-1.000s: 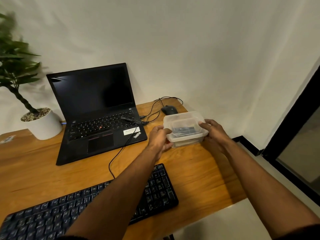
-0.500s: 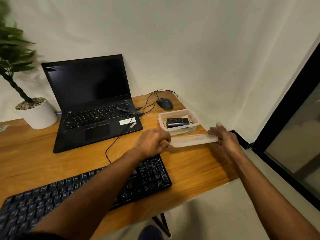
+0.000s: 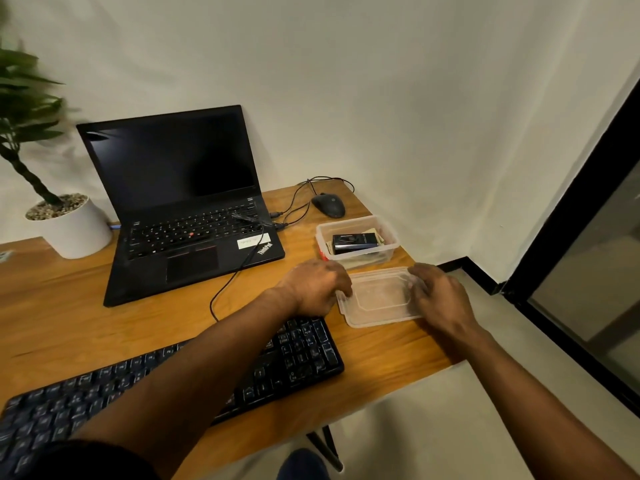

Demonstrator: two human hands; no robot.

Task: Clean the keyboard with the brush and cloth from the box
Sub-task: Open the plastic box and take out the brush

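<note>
Black keyboard (image 3: 194, 372) lies flat along the desk's (image 3: 69, 306) near edge, slanting from the near-left corner up toward the middle; its keys are dark with pale legends, blurred at the left end. The left forearm crosses over its right half.

Clear plastic box (image 3: 356, 241) sits open near the desk's right edge, toward the far right corner. Inside: a black rectangular item (image 3: 354, 242) on top of something pale and folded; cannot tell which is brush or cloth. A red bit shows at the box's left wall.

Clear lid (image 3: 379, 296) lies flat on the desk just in front of the box, close to the right edge, between both hands.

Left hand (image 3: 317, 287): palm down, fingers curled, fingertips gripping the lid's left end. Right hand (image 3: 438, 292): palm down, fingers spread a little and bent, touching the lid's right end; a firm grip cannot be told. Both arms are bare, extended forward, and converge on the lid.

Black laptop (image 3: 187, 202) stands open with a dark screen at the far middle. Black mouse (image 3: 328, 205) is at the far right corner, behind the box, cable looping to the laptop. White plant pot (image 3: 71, 226) stands at the far left.
</note>
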